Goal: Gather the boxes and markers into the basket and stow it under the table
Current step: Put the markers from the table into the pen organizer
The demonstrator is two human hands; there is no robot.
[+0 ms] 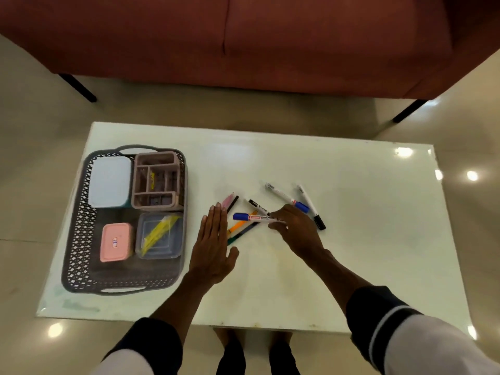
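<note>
- The markers are light, hard, smooth barrels, so I judge they will roll and slide on the glossy tabletop (351, 239); pinching at mid-barrel, or raking several together, looks safest
- My right hand (293, 228) has its fingertips pinched on the blue-capped marker (257, 217), which sits across the orange and dark green pens (242, 230)
- My left hand (213, 250) is flat and spread, holding nothing, just beside the pink and black pens (230, 200), placed like a wall to herd them
- Three more white-bodied markers (286, 197) lie loose beyond my right hand
- The dark lattice basket (81, 234) stands on the tabletop's left side, well apart from the markers, and already holds the pale blue box (109, 181), the pink box (115, 242), a clear tub (159, 235) and a divided organiser (157, 180)
</note>
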